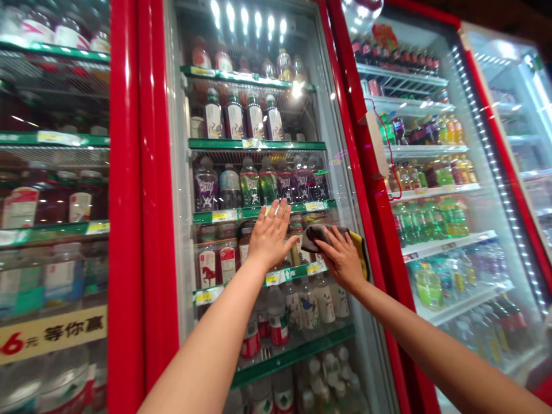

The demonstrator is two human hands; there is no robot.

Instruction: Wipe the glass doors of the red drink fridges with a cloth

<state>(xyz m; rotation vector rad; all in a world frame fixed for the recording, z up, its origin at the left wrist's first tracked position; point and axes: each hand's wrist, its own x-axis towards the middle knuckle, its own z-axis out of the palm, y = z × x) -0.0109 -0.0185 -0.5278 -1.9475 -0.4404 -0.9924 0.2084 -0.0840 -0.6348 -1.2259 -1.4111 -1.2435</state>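
Note:
A glass door [241, 259] in a red frame fills the middle of the view, with shelves of bottled drinks behind it. My left hand [271, 237] lies flat against the glass, its fingers stretched out and holding nothing. To its right, my right hand [344, 259] presses a grey and yellow cleaning cloth [357, 244] to the glass near the door's right side. Part of the cloth is hidden under the fingers. Behind the glass, several dark-labelled bottles [250, 183] stand on the shelf just above my hands.
Another drinks cooler [123, 201] with a red frame stands at the left, a price banner [56, 333] across its front. At the right are more lit coolers [448, 241] holding bottles. A white box [374, 144] with a red cord [391, 161] is fixed on the red frame between them.

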